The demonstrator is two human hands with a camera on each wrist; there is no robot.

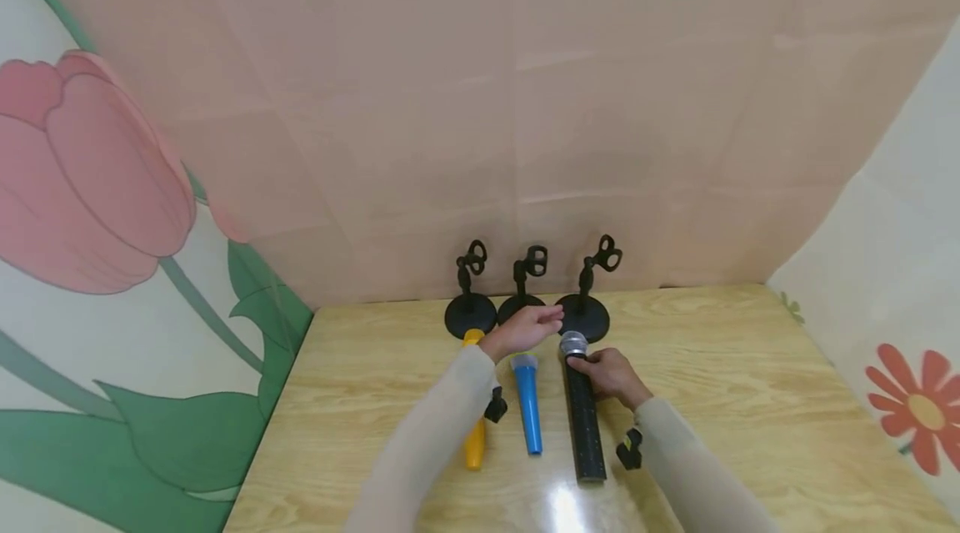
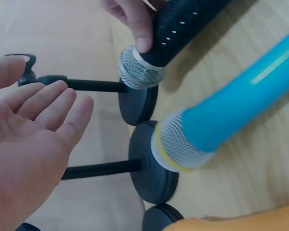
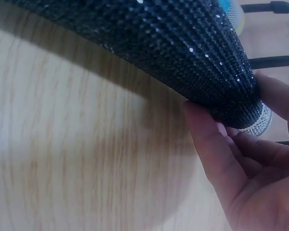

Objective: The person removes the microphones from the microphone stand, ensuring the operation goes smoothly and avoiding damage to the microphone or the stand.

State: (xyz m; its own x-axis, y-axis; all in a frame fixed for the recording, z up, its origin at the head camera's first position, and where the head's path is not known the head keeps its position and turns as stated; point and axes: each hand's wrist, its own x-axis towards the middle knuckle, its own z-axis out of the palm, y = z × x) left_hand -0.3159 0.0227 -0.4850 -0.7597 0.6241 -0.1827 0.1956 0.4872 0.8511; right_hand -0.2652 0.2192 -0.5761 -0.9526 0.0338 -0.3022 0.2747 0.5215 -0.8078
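Note:
My right hand [image 1: 611,374] grips a black, glittering microphone [image 1: 585,433] just below its silver mesh head, thumb on one side and fingers on the other. The microphone's head points at the right-hand black stand. My left hand [image 1: 528,329] is held over the table in front of the middle stand, palm turned sideways and fingers extended, holding nothing. Below it lies a blue microphone [image 1: 528,412] with a silver mesh head and yellow ring, seen large in the left wrist view. A yellow microphone [image 1: 474,448] lies further left, partly hidden by my left forearm.
Three black desktop microphone stands stand side by side along the table's back edge: left [image 1: 470,314], middle [image 1: 521,273] and right [image 1: 592,320], each with a clip on top. A pinkish cloth [image 1: 420,141] hangs behind the wooden table [image 1: 360,383]. Flower-painted panels flank both sides.

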